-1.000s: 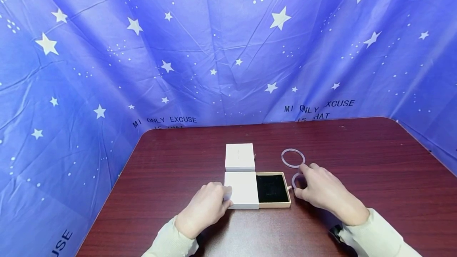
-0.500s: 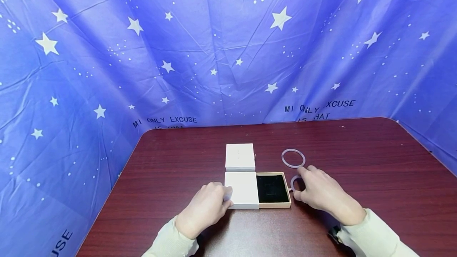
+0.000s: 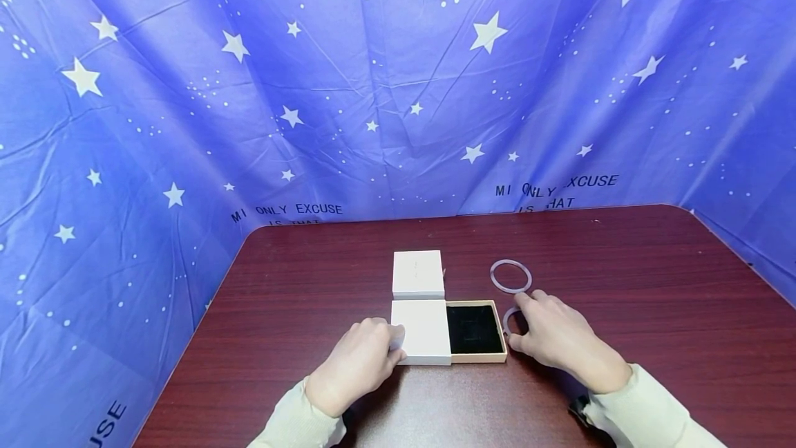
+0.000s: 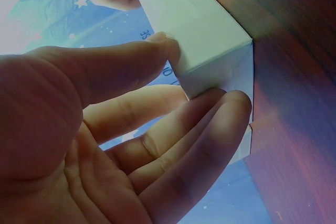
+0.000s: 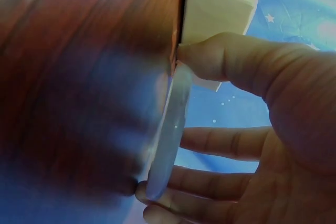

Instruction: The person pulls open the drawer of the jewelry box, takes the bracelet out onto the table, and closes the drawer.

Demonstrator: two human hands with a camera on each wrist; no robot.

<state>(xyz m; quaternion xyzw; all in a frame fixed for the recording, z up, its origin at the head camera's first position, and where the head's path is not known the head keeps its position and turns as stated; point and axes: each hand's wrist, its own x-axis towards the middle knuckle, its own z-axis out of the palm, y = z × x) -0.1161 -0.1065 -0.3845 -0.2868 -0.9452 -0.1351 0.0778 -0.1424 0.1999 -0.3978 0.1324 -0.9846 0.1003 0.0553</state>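
A white slide-out box (image 3: 423, 332) lies in front of me, its drawer (image 3: 501, 332) with a black padded lining (image 3: 472, 329) pulled out to the right. My left hand (image 3: 361, 359) holds the left end of its sleeve; the left wrist view shows the thumb on the top edge and fingers against the end wall (image 4: 212, 80). My right hand (image 3: 553, 332) grips a pale lilac bangle (image 5: 172, 135) by its rim, thumb at the near side and fingertips at the far side. That bangle is low at the table, right beside the drawer's end, and partly hidden by the hand in the head view.
Another white box (image 3: 418, 274), shut, stands directly behind the first. A second pale lilac bangle (image 3: 510, 276) lies on the dark red wooden table (image 3: 311, 268) behind my right hand. A blue star-patterned cloth (image 3: 385, 88) hangs around the table's back and sides.
My right hand has slid slightly left with the bangle, bringing it closer to the drawer's end. The left hand, the boxes and the other bangle have stayed in place.
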